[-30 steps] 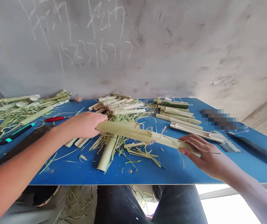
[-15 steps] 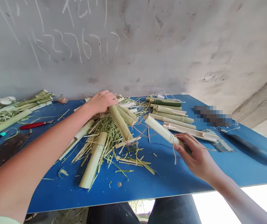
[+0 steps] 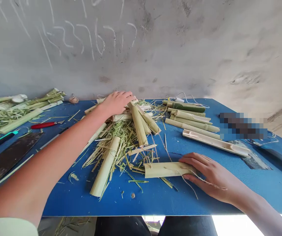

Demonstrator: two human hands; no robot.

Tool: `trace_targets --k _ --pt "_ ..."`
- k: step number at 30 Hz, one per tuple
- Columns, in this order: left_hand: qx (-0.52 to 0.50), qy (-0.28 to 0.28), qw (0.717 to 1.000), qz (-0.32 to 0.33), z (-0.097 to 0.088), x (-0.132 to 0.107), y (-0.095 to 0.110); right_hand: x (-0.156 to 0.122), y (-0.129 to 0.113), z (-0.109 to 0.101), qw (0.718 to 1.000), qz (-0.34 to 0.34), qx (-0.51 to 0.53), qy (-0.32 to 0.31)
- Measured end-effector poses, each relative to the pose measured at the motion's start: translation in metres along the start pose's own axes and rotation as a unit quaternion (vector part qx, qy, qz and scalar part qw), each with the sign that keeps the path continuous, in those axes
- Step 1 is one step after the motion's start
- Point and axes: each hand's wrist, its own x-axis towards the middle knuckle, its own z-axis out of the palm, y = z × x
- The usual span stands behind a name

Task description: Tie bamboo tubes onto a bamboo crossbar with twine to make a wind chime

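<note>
Straw heap (image 3: 117, 141) on the blue table (image 3: 155, 206) is your reference point; all positions below are given from it.

Right hand (image 3: 212, 175): at the near right of the heap, fingers laid over one end of a split bamboo tube (image 3: 166, 169), thumb along its near side. This is a narrow, light hold on the tube, which lies flat on the table. A twine strand (image 3: 192, 179) crosses the tube and trails away from your fingers.

Left hand (image 3: 117, 103): at the far side of the heap, palm down, fingers spread beside a cluster of bamboo stalks (image 3: 139, 123). You cannot tell from this view whether it grips anything or only rests there.

Progress, as far as visible: a row of cut bamboo pieces (image 3: 192, 123) lies roughly parallel to the right of the heap, ending in a grooved half-section (image 3: 216, 143). A bamboo tube with a twine wrap (image 3: 105, 167) lies on the near edge of the heap. Remaining: the stalks and loose straw in the heap are unsorted — nothing there looks ordered.

Tools lie left of the heap: a red-handled knife (image 3: 44, 125) and a dark cleaver blade (image 3: 11, 155), with a coil of twine (image 3: 74, 100) beyond them.
</note>
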Motion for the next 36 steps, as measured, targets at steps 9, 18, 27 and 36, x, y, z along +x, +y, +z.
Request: trace_targets --k 9,18,27,36 --pt "-0.134 -0.085 0.971 -0.181 -0.065 -0.190 0.059 -0.012 0.004 0.000 0.998 -0.014 -0.055 0.029" --pt "-0.152 -0.112 0.934 -0.302 -0.046 -0.253 0.146 -0.031 -0.019 -0.016 0.991 0.036 -0.031 0.122" --pt "-0.009 0.157 0.948 -0.278 -0.035 -0.307 0.131 -0.083 -0.029 -0.053 0.976 0.121 -0.073 0.169" --pt "-0.024 0.326 0.940 -0.098 -0.065 -0.281 0.182 -0.035 -0.127 -0.040 0.991 0.038 0.024 0.129"
